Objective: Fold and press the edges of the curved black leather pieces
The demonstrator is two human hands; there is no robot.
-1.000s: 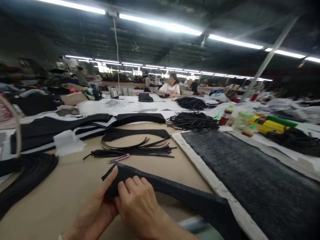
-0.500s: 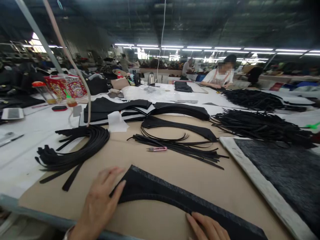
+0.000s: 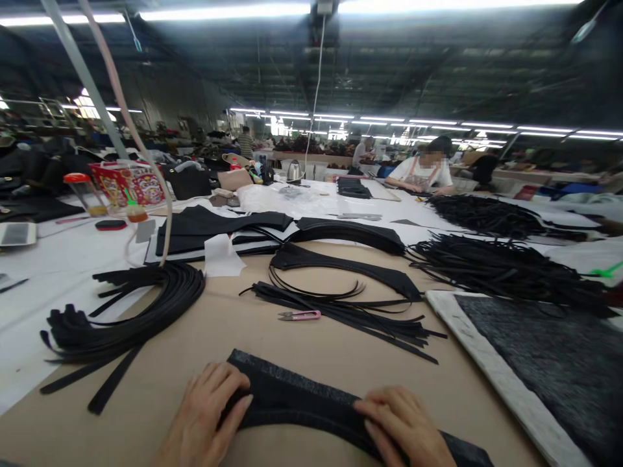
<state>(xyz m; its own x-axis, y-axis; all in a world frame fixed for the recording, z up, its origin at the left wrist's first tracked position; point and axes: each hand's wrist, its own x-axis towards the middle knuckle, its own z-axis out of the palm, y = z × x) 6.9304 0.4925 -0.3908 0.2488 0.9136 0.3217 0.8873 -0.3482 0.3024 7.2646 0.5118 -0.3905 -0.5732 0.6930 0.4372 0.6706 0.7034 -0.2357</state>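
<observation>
A curved black panel (image 3: 302, 395) with a grey strip along its upper edge lies at the front of the brown board. My left hand (image 3: 209, 408) grips its left end, thumb below and fingers curled over the top. On the middle of the panel rests my right hand (image 3: 403, 421), its thumb and fingertips closed on the upper edge. Pink-handled thread snips (image 3: 299, 316) lie farther back, beside a loose bunch of thin black strips (image 3: 341, 308).
Left stands a curled bundle of black strips (image 3: 131, 318). Black panels (image 3: 345, 233) are stacked at the back. A white-edged slab with a dark grey top (image 3: 545, 370) and strip piles (image 3: 501, 266) are right. A person (image 3: 423, 168) works across the table.
My right hand has moved up onto the panel's upper edge. My left hand's fingers have curled more over its end. The view has tilted up, so the table sits lower.
</observation>
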